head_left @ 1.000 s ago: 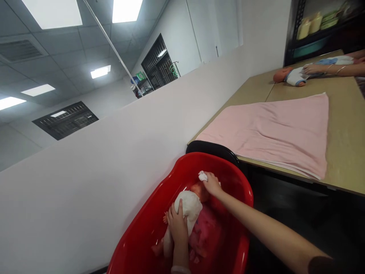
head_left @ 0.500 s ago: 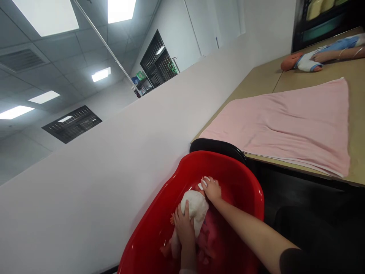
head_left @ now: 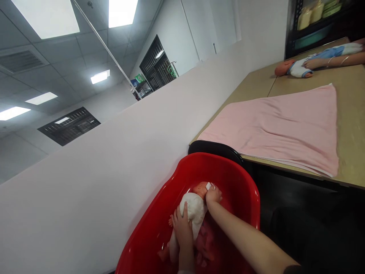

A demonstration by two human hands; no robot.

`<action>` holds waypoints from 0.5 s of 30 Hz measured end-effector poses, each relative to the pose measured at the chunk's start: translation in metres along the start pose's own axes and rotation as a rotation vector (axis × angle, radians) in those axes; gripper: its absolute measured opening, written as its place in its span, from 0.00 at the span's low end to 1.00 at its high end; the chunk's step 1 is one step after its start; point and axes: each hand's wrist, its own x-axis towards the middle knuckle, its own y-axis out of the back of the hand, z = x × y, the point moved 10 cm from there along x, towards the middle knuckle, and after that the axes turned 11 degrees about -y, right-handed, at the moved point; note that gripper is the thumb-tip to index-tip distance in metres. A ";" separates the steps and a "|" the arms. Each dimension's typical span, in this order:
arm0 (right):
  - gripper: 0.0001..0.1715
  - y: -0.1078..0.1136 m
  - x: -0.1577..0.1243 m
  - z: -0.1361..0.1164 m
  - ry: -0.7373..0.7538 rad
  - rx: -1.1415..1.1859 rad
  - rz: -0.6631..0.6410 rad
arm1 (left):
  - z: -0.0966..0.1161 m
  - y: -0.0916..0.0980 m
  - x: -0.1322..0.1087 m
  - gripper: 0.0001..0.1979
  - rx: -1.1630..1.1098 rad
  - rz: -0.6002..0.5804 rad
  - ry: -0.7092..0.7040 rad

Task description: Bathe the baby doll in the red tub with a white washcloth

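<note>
A baby doll (head_left: 200,189) lies in a red tub (head_left: 182,170), with a white cloth (head_left: 194,207) over its body. My left hand (head_left: 182,226) rests on the cloth, fingers spread, pressing against the doll's body. At the far side of the doll's head, my right hand (head_left: 213,194) is closed on a small white piece of cloth (head_left: 209,186). The doll's legs reach toward the near part of the tub. Something pink (head_left: 205,243) lies in the tub beside the doll.
A pink towel (head_left: 279,129) is spread on a tan table (head_left: 352,125) beyond the tub. Another person's hand (head_left: 313,63) touches a second doll (head_left: 285,67) there. A black rim (head_left: 216,148) stands behind the tub; a white wall (head_left: 114,190) runs along its left.
My right hand has closed and moved toward the near side of the doll's head, uncovering more of the head. My left hand stays on the cloth. The view has shifted slightly.
</note>
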 end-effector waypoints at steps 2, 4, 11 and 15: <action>0.44 -0.001 -0.015 -0.007 0.081 -0.012 0.074 | 0.001 -0.001 0.000 0.44 -0.001 0.005 -0.005; 0.41 -0.004 -0.029 -0.024 0.262 -0.063 0.145 | 0.001 -0.001 0.000 0.45 0.004 0.015 -0.005; 0.32 -0.019 -0.010 -0.063 0.747 -0.209 0.020 | -0.001 -0.007 -0.004 0.45 -0.027 0.002 0.010; 0.33 -0.018 0.041 -0.060 0.572 -0.146 -0.129 | 0.000 -0.007 -0.004 0.43 -0.038 -0.002 0.004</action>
